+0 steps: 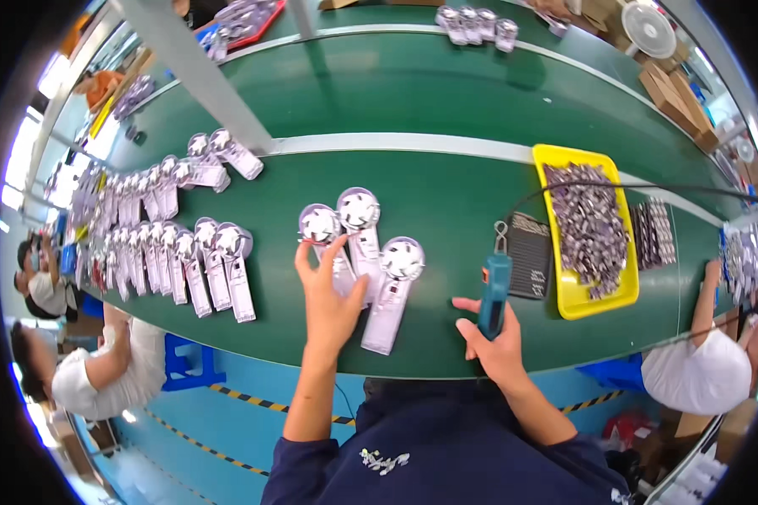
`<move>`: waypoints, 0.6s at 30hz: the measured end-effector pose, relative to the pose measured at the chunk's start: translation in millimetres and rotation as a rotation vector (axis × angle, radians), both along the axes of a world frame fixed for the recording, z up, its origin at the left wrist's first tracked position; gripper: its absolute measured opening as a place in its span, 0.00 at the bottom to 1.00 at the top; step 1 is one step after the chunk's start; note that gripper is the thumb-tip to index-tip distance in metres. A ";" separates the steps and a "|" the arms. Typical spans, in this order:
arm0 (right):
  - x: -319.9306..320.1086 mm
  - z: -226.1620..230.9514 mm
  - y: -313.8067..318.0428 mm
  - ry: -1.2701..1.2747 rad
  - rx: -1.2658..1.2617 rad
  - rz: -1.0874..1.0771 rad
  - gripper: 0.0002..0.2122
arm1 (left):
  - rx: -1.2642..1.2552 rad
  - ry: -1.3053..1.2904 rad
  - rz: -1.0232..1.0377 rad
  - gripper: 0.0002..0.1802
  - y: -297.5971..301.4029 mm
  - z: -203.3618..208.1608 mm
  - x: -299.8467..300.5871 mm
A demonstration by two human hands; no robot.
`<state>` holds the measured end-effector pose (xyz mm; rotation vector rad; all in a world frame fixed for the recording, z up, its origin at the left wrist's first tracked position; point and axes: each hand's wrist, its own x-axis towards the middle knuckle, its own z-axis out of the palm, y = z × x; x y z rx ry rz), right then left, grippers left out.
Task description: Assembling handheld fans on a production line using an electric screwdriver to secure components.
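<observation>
In front of me lie three lilac handheld fans with round, silver-white bladed heads: a left fan [319,224], a middle fan [360,210] and a nearer right fan [392,290]. My left hand [328,299] is over the left fan with its fingers spread around the lower edge of the head. Its thumb reaches across to the middle fan's handle, and it covers part of the left fan's handle. My right hand [499,341] is wrapped round a teal electric screwdriver [495,295], held upright near the table's front edge, apart from the fans.
Rows of similar fans [191,273] cover the left of the green table [455,194]. On the right, a yellow tray [564,303] of small metallic parts stands beside a dark flat block [528,255]. A black cable [648,187] crosses the tray. People sit on both sides.
</observation>
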<state>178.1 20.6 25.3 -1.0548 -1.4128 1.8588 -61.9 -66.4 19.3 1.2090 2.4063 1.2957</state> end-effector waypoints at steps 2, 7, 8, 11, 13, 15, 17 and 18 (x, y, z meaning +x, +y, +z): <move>-32.7 -6.4 14.5 -0.007 -0.010 0.002 0.17 | 0.020 -0.010 -0.002 0.33 5.4 -8.2 1.5; -68.2 -14.2 17.0 -0.075 0.049 0.002 0.18 | -0.106 0.144 -0.075 0.30 -10.1 -11.7 -10.5; -72.1 -15.1 16.5 -0.130 0.092 0.010 0.18 | -0.088 0.147 -0.030 0.28 -8.2 -7.8 -7.1; -74.5 -19.2 13.3 -0.191 0.143 -0.010 0.20 | -0.165 0.406 -0.010 0.27 -5.5 -7.9 5.8; -75.4 -15.3 10.8 -0.257 0.136 -0.012 0.20 | -0.187 0.438 -0.040 0.27 -4.7 -17.2 2.3; -76.6 -19.9 6.7 -0.266 0.181 -0.011 0.21 | -0.207 0.429 -0.083 0.28 -10.6 -22.1 -0.1; -77.0 -20.3 2.6 -0.232 0.100 -0.003 0.21 | -0.239 0.433 -0.096 0.29 -14.9 -20.7 -0.1; -77.4 -18.3 1.6 -0.222 0.090 -0.002 0.21 | -0.238 0.424 -0.104 0.29 -17.3 -21.7 0.6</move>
